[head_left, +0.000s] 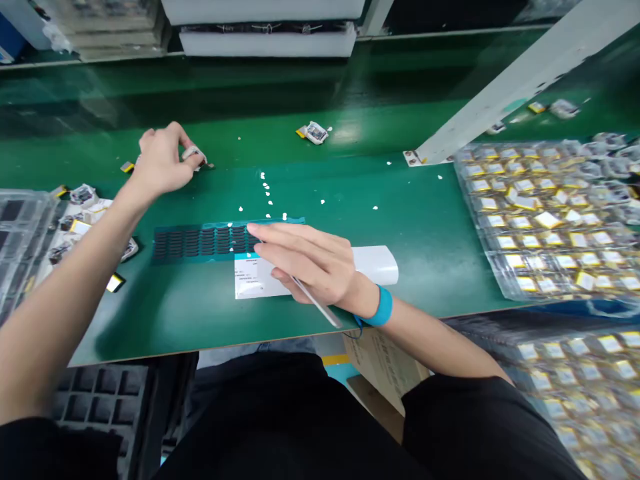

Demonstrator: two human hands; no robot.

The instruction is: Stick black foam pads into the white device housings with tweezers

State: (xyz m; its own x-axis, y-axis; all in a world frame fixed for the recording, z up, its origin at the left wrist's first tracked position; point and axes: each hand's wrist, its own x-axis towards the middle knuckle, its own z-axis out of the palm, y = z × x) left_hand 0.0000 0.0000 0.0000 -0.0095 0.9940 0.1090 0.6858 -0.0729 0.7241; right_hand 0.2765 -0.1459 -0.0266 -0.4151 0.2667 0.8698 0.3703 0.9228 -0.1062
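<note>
My left hand [163, 159] reaches to the back left of the green bench, its fingers round a small white-edged part [196, 156]. Slim metal tweezers [320, 307] sit in my right hand [315, 260], their handle slanting down toward the bench's front edge; the tips are hidden by the fingers. Under the right fingertips lie a strip of black pieces on blue film [200, 241] and a white label sheet [250, 283] with printed text. A white rolled end [377, 265] shows beside the right wrist, which wears a blue band [383, 307].
Small white bits [267, 187] dot the green bench [425, 233]. One module [316, 133] lies at the back middle. More modules [84, 195] are piled at left beside clear trays [23, 233]. A white post [490, 87] and a filled tray [530, 220] stand at right.
</note>
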